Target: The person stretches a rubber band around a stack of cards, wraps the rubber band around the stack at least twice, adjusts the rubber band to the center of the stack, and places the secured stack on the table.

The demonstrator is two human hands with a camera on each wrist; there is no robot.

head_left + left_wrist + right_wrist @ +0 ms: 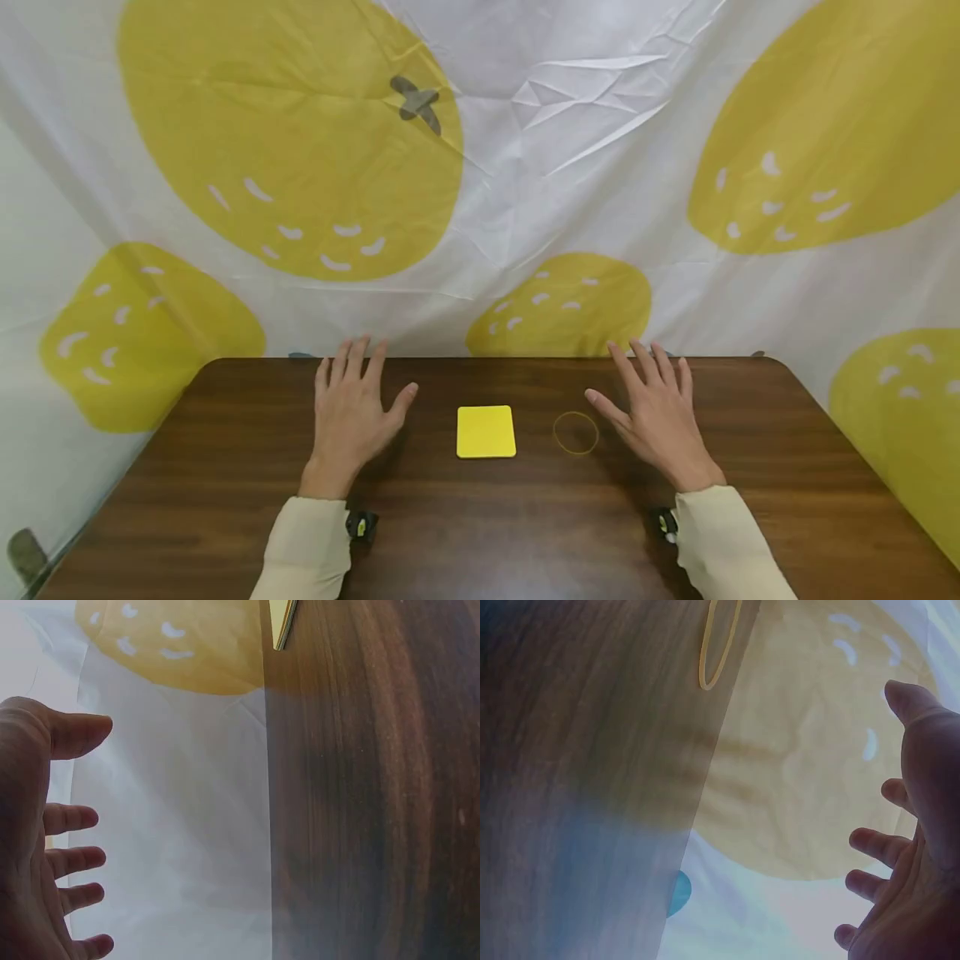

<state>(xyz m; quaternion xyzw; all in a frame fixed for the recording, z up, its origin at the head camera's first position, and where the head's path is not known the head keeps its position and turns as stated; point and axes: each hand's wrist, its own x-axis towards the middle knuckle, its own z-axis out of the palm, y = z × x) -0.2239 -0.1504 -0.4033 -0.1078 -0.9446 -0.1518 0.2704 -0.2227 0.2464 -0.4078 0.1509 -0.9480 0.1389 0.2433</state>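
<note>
We see both hands held over a brown wood-grain surface [487, 517], palms down, fingers pointing toward its far edge. Our L hand [352, 425] is released, fingers straight & spread, thumb out twd the middle; the nearest thing to it is a yellow square [486, 432], lying flat w/ rounded corners, apart from the thumb. Our R hand [660, 417] is likewise released, fingers fanned, thumb angled in twd a thin yellowish rubber band [597, 433]. The band lies in a loose, roundish loop on the surface, btwn the square & R hand, near the thumb tip but apart from it. Square & band sit side by side w/ a gap, roughly mid-surface L to R. From the L wrist we get only a corner of the square at the top, so can't say for sure if it's 1 piece or a stack. Both arms have pale sleeves [307, 542], w/ a small dark device [362, 525] at each wrist. Behind the far edge hangs a white cloth [510, 200] w/ big yellow lemons, creased up top.
</note>
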